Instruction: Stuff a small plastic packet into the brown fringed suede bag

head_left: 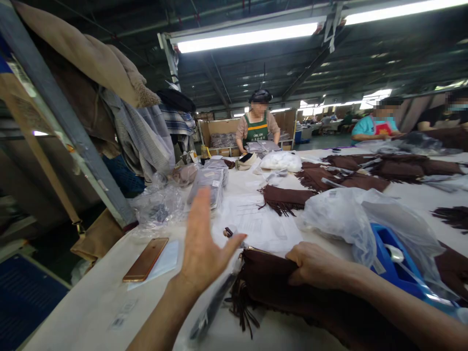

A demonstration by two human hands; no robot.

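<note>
My left hand [203, 248] is raised above the table with its fingers stretched up and its thumb out to the side, and it holds nothing. My right hand [312, 265] grips the upper edge of a dark brown fringed scarf [266, 280], fingers curled into the cloth. Tassels hang from the scarf's left end, and the rest of it runs under my right forearm. By the thumb of my left hand lies a small dark object [228, 232] that I cannot make out. A blurred dark grey strip [212, 309] lies left of the tassels.
On the left are a phone [146, 260] and packed grey goods [208, 185]. Printed paper [259, 224] lies ahead. To the right stand a blue plastic holder [393, 253] with a clear bag [336, 219] and more brown scarves [347, 170]. Co-workers [258, 126] work across the table.
</note>
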